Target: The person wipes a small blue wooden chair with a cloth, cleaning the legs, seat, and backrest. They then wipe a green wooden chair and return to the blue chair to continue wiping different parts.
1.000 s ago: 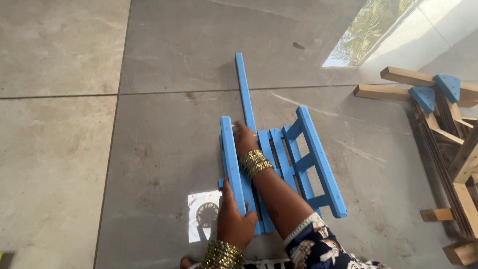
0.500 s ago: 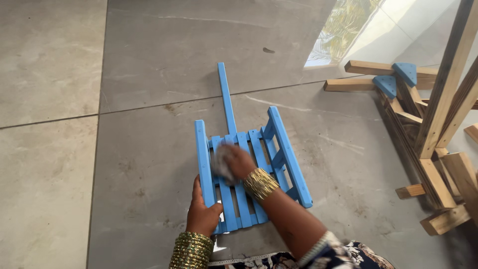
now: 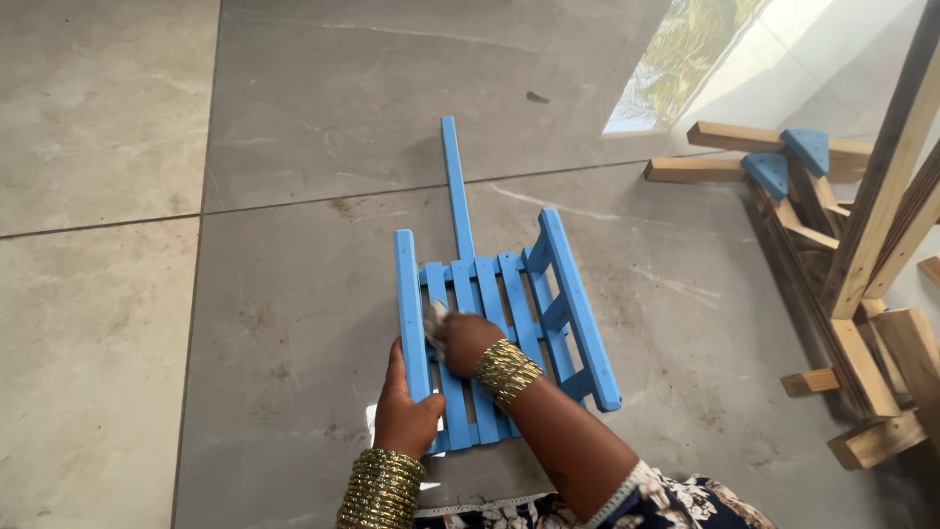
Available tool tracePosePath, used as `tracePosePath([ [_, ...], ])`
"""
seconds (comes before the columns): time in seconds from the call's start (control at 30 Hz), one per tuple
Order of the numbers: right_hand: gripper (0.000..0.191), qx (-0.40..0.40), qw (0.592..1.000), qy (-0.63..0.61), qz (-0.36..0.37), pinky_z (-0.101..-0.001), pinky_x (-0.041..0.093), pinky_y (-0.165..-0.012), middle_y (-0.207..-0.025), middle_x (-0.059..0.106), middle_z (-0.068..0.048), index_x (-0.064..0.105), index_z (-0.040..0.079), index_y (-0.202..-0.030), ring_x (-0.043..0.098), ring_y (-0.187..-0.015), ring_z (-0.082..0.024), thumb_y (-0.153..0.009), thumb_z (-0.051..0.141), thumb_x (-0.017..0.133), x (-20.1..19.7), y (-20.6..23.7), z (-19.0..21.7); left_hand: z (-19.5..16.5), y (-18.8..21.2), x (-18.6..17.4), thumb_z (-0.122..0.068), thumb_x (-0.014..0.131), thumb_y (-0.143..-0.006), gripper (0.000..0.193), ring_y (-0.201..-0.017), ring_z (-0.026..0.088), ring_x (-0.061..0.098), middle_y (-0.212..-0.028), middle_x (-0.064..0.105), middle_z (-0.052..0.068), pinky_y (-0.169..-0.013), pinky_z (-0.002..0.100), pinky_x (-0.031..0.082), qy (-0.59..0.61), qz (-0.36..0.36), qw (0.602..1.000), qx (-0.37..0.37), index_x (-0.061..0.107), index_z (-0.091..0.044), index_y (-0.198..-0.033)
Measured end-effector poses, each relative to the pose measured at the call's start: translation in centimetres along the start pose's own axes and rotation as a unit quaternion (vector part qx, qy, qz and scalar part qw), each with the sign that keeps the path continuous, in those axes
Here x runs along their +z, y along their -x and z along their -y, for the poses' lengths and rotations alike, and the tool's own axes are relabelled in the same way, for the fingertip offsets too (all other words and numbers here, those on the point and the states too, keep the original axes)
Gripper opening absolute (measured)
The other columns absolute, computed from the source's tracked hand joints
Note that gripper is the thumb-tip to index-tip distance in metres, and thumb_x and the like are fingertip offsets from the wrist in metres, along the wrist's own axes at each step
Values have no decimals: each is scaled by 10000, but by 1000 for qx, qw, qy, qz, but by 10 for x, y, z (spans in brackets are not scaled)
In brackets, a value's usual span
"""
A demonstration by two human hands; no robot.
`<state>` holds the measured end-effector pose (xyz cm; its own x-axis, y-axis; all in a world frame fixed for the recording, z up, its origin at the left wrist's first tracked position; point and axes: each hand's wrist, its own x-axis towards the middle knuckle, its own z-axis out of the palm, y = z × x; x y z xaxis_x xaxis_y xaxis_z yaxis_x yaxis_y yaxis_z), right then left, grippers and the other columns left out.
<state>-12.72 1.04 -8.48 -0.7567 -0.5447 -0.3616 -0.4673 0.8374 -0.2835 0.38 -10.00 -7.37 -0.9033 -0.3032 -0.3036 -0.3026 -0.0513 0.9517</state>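
Blue slatted frame [image 3: 499, 323] lies flat on grey floor tiles [image 3: 294, 127]. Right hand [image 3: 460, 338], closed on a pale pad, has slid from 12 toward 6 along the slats; left hand [image 3: 406, 416] clamps the left rail. Bare-wood frames [image 3: 862, 274] at 3.

Grey tiled floor [image 3: 294, 98], sunlit patch [image 3: 685, 69]

left hand [image 3: 406, 416] gripping, right hand [image 3: 462, 338] curled, pressing
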Motion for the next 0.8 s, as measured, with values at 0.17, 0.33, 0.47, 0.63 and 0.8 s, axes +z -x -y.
tracePosePath([
  [0.17, 368, -10, 971, -129, -200, -436, 505, -1044, -1292, 660, -127, 727, 140, -1210, 594, -1217, -347, -848, 138, 663, 6, 17, -18, 2, 0, 4, 27, 611, -703, 986, -710, 169, 648, -1077, 693, 116, -634, 341, 570, 33, 6, 999, -23, 298, -262, -1592],
  [0.33, 513, -41, 967, 55, -247, -519, 415, -1020, -1421, 548, -217, 624, 52, -1318, 517, -1274, -440, -828, 195, 679, 60, 3, -17, 18, -7, 7, 35, 629, -693, 981, -833, 187, 644, -1151, 621, 76, -693, 364, 561, 14, -2, 1000, 5, 312, -236, -1581],
  [0.47, 382, -104, 974, 5, -200, -471, 480, -1067, -1511, 565, -142, 651, 134, -1298, 564, -1339, -370, -924, 212, 640, 77, 38, -18, 31, -13, 11, 44, 627, -703, 983, -954, 177, 628, -1144, 630, 87, -786, 354, 547, 29, -12, 1000, -3, 267, -202, -1584],
  [0.63, 499, -175, 961, 28, -211, -528, 501, -955, -1370, 620, -119, 678, 101, -1281, 600, -1207, -369, -784, 126, 644, 85, 128, -7, 38, -10, 8, 13, 677, -692, 950, -993, 203, 643, -1134, 649, 116, -828, 359, 550, 10, -15, 997, 72, 329, -144, -1563],
  [0.8, 367, -95, 990, -74, -68, -488, 504, -973, -1248, 687, -105, 720, 123, -1171, 633, -1138, -338, -819, 76, 631, 52, 190, -7, 50, -9, 9, -77, 715, -742, 993, -1075, 234, 663, -1292, 615, 121, -893, 369, 554, -16, -26, 999, 23, 223, -148, -1601],
])
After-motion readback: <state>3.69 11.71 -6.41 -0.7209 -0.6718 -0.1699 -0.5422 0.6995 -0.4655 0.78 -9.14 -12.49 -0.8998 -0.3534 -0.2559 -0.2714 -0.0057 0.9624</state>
